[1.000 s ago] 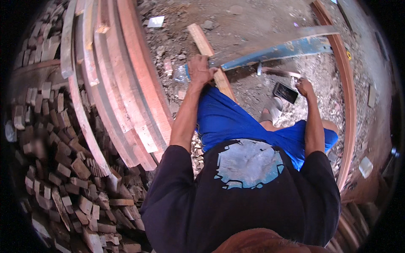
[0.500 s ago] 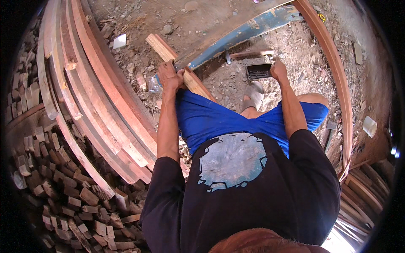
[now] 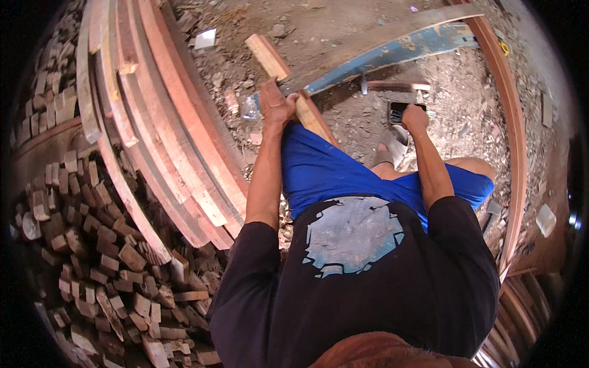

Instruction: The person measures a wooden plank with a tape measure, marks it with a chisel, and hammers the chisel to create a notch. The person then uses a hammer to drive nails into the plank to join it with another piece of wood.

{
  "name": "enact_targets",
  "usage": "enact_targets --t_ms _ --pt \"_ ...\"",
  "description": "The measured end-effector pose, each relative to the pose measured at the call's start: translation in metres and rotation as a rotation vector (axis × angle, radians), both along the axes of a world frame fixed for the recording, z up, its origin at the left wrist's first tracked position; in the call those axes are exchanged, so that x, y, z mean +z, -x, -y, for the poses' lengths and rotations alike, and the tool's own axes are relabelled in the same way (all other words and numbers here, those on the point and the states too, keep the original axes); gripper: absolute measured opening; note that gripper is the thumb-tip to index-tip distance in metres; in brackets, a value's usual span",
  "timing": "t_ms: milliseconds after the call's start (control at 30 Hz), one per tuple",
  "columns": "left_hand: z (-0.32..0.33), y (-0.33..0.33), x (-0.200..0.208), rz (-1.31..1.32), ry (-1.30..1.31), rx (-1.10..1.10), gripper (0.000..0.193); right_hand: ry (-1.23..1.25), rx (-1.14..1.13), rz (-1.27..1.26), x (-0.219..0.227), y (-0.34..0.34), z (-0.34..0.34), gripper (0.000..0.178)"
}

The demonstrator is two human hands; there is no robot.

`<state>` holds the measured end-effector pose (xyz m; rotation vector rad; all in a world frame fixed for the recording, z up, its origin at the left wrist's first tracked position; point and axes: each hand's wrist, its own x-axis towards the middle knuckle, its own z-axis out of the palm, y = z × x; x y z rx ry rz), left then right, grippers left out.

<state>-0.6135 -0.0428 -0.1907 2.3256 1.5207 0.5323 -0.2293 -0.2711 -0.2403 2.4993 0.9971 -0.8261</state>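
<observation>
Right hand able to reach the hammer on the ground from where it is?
Probably yes. The right hand rests on a small dark device, and the hammer lies just beyond it on bare dirt with nothing between them.

Dirt ground [image 3: 343, 24], rubble-strewn; wood offcuts [image 3: 110, 270] heaped left, curved planks [image 3: 159, 129] stacked, hammer [image 3: 392, 86] lying.

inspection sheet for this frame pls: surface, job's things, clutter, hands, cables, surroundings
Surface: bare dirt ground strewn with wood chips and rubble.
Job's things: pale wooden plank, tilted, running down beside the blue shorts; small dark flat object on the ground.
Clutter: white scrap; long blue-painted beam.
Hands: left hand closed around the plank; right hand on the dark object, grip unclear.
Cables: nothing seen.
Surroundings: curved reddish wooden planks stacked at left; heap of cut wood blocks beside them.
</observation>
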Motion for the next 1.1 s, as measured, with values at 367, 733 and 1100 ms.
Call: enact_targets --t_ms 367,733,1100 --pt "-0.001 0.010 0.004 0.026 -0.009 -0.001 0.087 -0.112 -0.065 0.033 -0.013 -0.002 0.011 0.033" --pt "0.005 0.015 0.001 0.038 0.097 0.080 0.074 -0.095 0.083 -0.075 0.020 -0.021 0.009 0.027" --pt "0.001 0.001 0.006 0.081 0.079 0.029 0.071 -0.388 0.081 -0.485 -0.001 -0.084 0.056 0.023"
